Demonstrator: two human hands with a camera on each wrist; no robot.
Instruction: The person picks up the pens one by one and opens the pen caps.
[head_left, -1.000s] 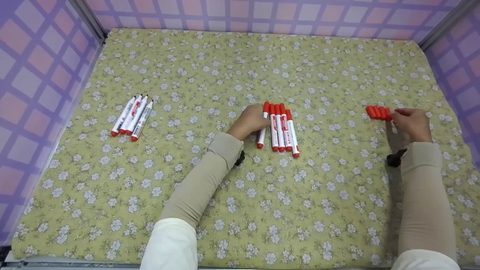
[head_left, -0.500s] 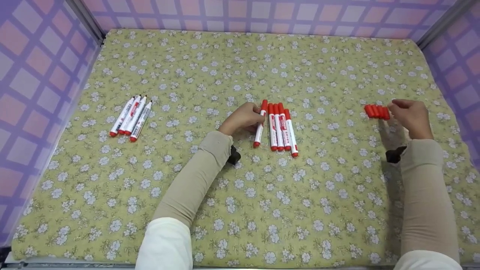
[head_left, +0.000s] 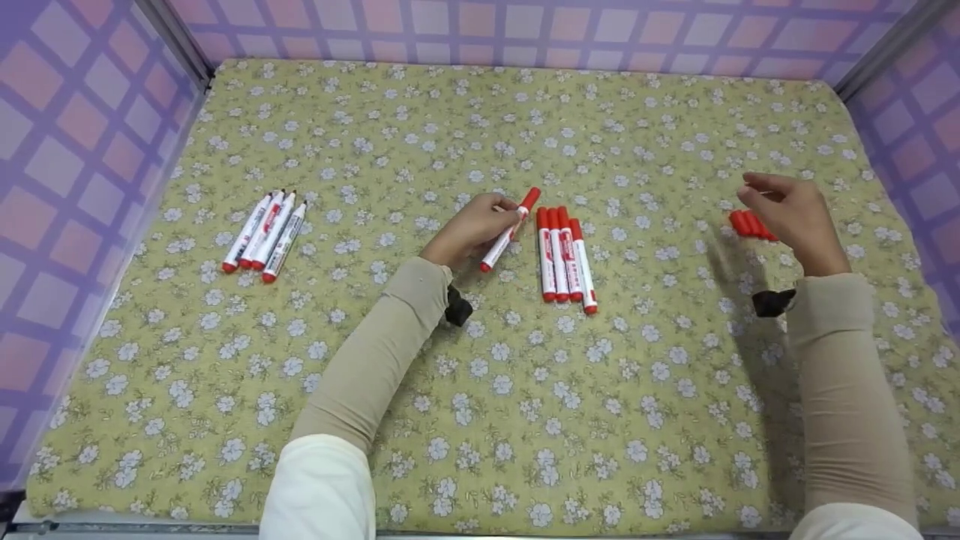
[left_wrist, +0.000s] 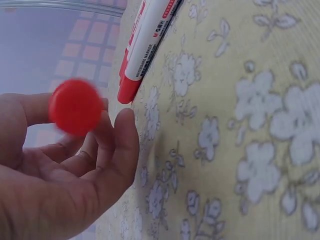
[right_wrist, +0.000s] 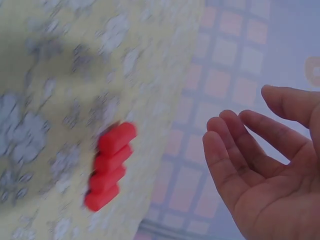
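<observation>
The left hand pinches a capped marker between thumb and fingers, above the middle of the worktop, its red cap directed toward the far edge and tilted to the right. Just beside it, four capped markers lie side by side, the rightmost set slightly nearer the front edge. The right hand is relaxed, thumb apart from the fingertips, above a row of red caps toward the right edge. Four uncapped markers lie near the left edge, tips toward the far edge.
</observation>
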